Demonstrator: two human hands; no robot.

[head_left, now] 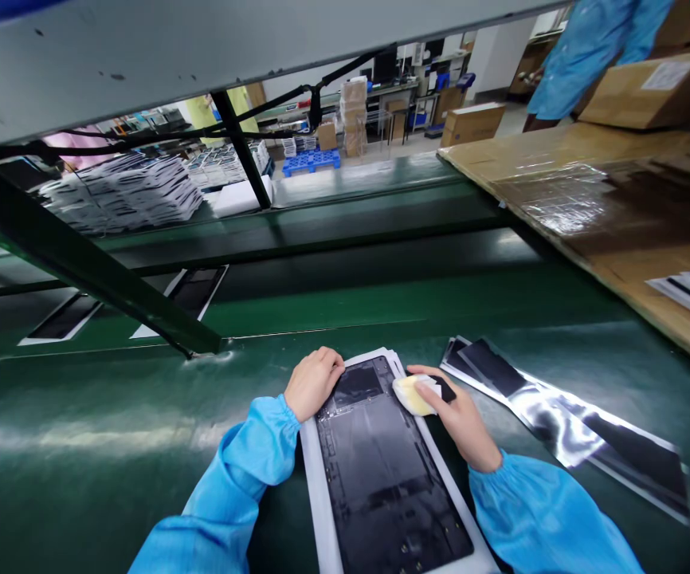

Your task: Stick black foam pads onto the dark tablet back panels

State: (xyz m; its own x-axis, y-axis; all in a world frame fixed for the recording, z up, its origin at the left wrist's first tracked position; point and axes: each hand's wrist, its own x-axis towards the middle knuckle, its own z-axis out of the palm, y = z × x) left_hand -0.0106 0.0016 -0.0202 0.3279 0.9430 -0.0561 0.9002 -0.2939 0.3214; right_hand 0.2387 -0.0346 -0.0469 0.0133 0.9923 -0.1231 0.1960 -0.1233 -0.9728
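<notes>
Two blue sleeves (231, 470) reach in from the lower edge, and between them we have one black panel (390, 470) lying lengthwise on white sheets (316, 498), which rest on the green bench (111, 470). Our left hand (315, 387) sits at the panel's upper left edge, its fingers curled with the tips at the border; we cannot tell whether they grip or merely rest. Our right hand (461, 418) grasps one yellow-white pad (413, 396) between thumb and fingers, holding it at the panel's upper right edge; a small dark piece (445, 389) shows beside the pad. Both forearms slant inward, the left wrist bent toward the panel, the right hand pointing up and left. Just right of our right hand lie overlapping black and clear strips (566, 430), too layered for us to count. Beyond the bench, we count two similar dark panels (195, 293) on white sheets, near the green post (94, 263).
</notes>
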